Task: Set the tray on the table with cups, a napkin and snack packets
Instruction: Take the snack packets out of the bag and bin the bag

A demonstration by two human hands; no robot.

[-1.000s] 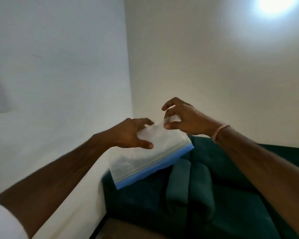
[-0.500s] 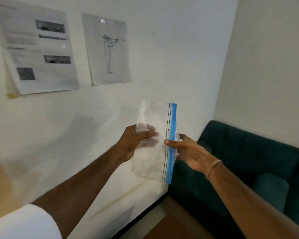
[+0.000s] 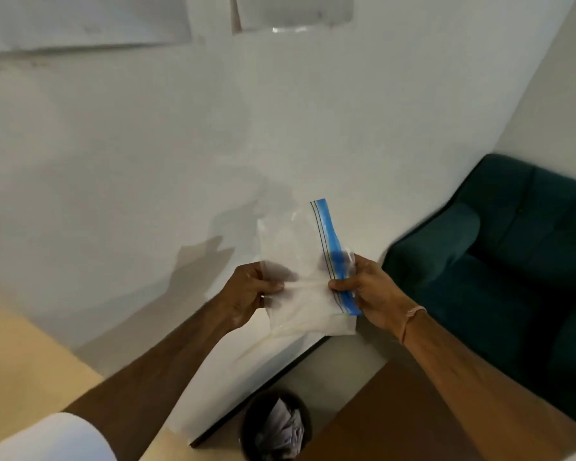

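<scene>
I hold a clear zip-lock bag (image 3: 300, 281) with a blue seal strip up in front of the white wall, at chest height. My left hand (image 3: 246, 294) pinches its left edge, thumb in front and fingers behind the plastic. My right hand (image 3: 369, 291) pinches the blue strip on the right side. The bag stands nearly upright, with the strip running from the top down to my right thumb. Something white shows faintly inside it. No tray, cups or napkin are in view.
A dark green sofa (image 3: 499, 261) stands at the right against the wall. A black waste bin (image 3: 275, 424) with crumpled paper sits on the floor below my hands. A light wooden surface (image 3: 17, 367) lies at the left, a brown one (image 3: 389, 414) at the lower right. Papers (image 3: 293, 11) hang on the wall above.
My head has tipped downward, so the wall papers slid to the top edge and the bin came into view. Both hands keep hold of the bag, which has tilted slightly.
</scene>
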